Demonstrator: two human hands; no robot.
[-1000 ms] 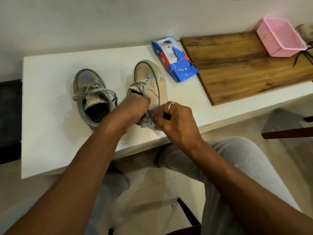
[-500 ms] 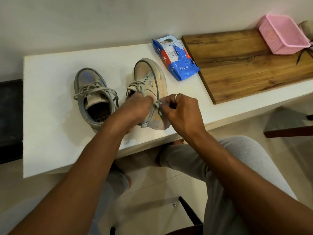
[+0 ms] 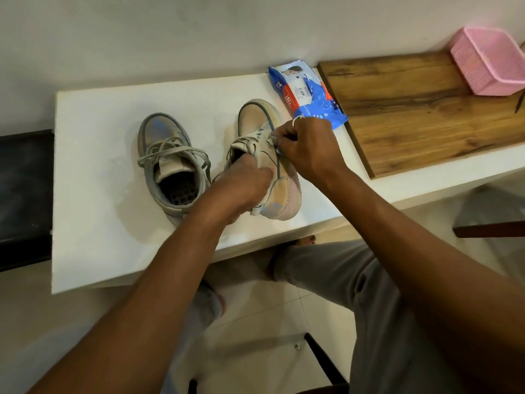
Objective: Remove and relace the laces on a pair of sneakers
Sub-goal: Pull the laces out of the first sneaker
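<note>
Lace (image 3: 257,142) apparently inside right hand (image 3: 308,150) grip

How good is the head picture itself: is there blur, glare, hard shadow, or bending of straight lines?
Head view: soft, even light, faint shadows; a bluish sheen on the toe of the grey sneaker; the edges of the white table bow from the wide lens; the lace at the right hand is slightly smeared.

Wipes packet (image 3: 306,95), wooden board (image 3: 426,115), pink basket (image 3: 488,64)
</note>
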